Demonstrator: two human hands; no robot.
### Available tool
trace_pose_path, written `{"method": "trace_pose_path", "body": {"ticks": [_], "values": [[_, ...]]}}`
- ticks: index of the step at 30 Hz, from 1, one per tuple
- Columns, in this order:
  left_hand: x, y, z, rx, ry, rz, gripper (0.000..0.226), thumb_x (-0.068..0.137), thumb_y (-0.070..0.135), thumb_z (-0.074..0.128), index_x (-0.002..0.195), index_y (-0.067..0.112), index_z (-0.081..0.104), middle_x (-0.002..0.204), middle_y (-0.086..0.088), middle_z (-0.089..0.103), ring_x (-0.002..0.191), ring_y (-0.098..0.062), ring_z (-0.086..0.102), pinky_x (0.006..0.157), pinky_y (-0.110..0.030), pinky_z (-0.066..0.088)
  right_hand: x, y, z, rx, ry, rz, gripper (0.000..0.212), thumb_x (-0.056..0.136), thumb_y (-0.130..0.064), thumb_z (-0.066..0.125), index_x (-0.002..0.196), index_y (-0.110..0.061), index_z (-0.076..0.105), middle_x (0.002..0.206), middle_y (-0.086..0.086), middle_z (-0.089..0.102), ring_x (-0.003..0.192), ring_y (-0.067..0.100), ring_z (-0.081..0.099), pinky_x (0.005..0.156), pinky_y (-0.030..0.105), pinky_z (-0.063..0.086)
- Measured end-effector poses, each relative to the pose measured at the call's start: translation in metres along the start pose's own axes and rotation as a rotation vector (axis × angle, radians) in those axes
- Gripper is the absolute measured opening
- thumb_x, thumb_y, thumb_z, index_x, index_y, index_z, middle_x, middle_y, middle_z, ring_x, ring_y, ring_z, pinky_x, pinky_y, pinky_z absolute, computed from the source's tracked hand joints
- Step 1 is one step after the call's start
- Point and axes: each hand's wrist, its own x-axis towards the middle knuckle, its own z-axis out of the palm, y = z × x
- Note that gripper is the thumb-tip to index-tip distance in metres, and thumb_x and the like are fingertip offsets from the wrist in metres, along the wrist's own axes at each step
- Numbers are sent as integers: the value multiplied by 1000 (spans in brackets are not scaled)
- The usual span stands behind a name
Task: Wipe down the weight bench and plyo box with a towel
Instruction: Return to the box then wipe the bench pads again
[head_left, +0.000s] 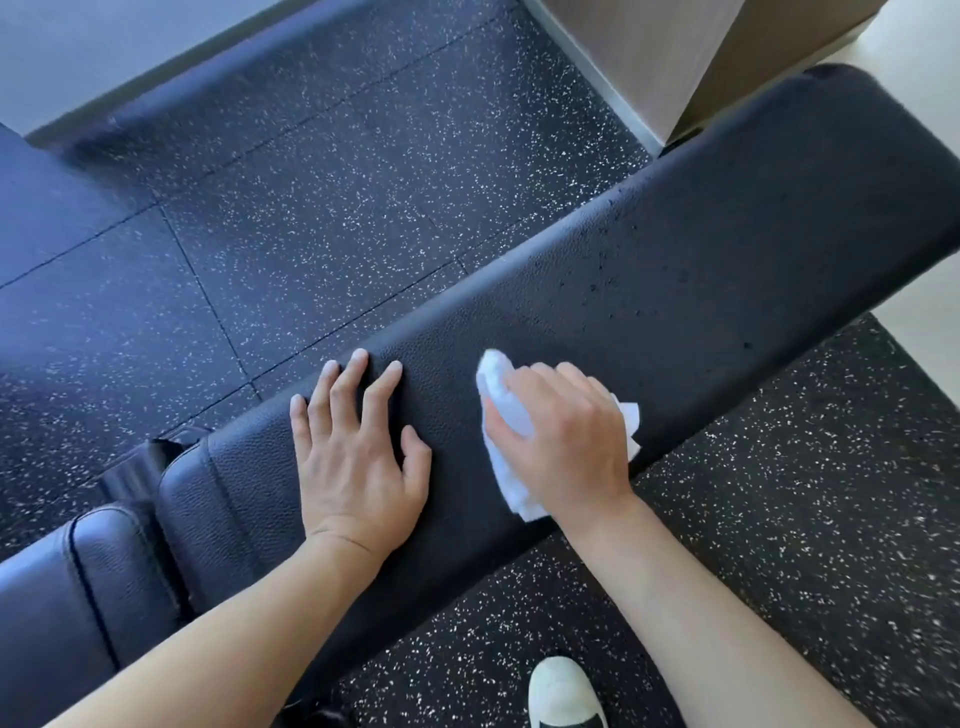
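— Where was the towel (506, 415) when you looked?

— On top of the weight bench (727, 249), on the long black pad, toward the edge nearest the person. It was white and bunched up under the right hand (563, 441). One end stuck out past the fingertips, another corner showed beyond the knuckles on the outer side, and a tail trailed back beside the wrist.

— And how did the fingers sit on it?

— Curled over it, close together, thumb tucked along the near side, so the cloth was pinched between hand and pad.

— The other hand?

— The left hand (358, 457) lay flat on the same pad, just beside the towel but apart from it. Fingers straight and spread, the tips reaching the far edge of the pad, thumb pointing toward the cloth.

— Anything else around?

— A second black pad (67, 597) of the bench carried on past the left forearm. A brown box (727, 67) stood beyond the far end. Below was the speckled rubber floor (311, 182), and a white shoe (563, 693) beside the bench.
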Motion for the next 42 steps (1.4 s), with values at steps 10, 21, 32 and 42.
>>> {"method": "trace_pose_path", "body": {"ticks": [10,21,32,42], "values": [[-1,-1,2,-17,4,-2,62,88,36,49,149,22,49,164,-8,38,156,-36,27,128,-60,13,43,9,21,78,-70,-273,21,80,-29,78,77,-19,59,64,0,49,61,26,49,53,38,39],[1,2,1,-11,-16,-11,65,89,38,44,151,21,46,164,-9,37,155,-37,26,128,-61,12,111,-40,77,99,-71,-73,20,79,-30,80,83,-14,69,69,1,63,67,30,58,60,37,39],[-2,2,4,-8,-3,-22,63,89,36,44,150,21,46,164,-8,35,156,-35,25,128,-61,14,-36,-28,3,63,-23,-39,16,85,-33,73,88,-19,67,66,-3,46,64,23,43,56,36,30],[2,0,4,-23,21,31,62,91,39,42,150,24,45,163,-5,36,155,-31,26,127,-58,15,-18,23,-16,-222,285,283,14,87,-26,58,79,-24,47,63,-1,33,59,25,33,50,35,31]]}}
